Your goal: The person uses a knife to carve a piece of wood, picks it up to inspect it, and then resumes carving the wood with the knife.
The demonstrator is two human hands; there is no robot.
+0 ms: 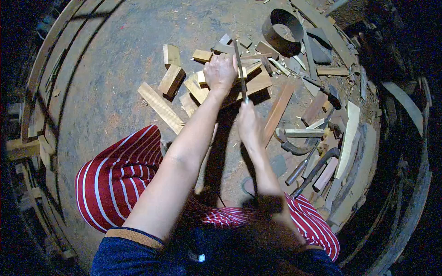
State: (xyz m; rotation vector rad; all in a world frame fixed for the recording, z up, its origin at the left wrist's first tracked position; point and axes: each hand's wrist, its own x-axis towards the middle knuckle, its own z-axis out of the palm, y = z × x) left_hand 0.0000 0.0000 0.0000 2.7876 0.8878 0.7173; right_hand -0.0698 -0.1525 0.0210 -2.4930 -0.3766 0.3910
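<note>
My left hand (221, 72) is closed over a pale wooden strip (202, 78), pressing it down on a larger wooden board (258, 84). My right hand (250, 120) grips the handle of what looks like a hand saw (241, 69). Its long, thin blade is seen edge-on, pointing away from me. The blade passes just right of my left hand, across the strip; where it meets the wood is hard to make out. Another pale wood piece (196, 88) lies under my left wrist.
Wood blocks (171, 80) and a pale plank (161, 106) lie left of my hands. A reddish board (279, 112) is at the right. A round metal ring (282, 32) stands at the back. Curved-handled tools (317, 170) and several offcuts crowd the right side.
</note>
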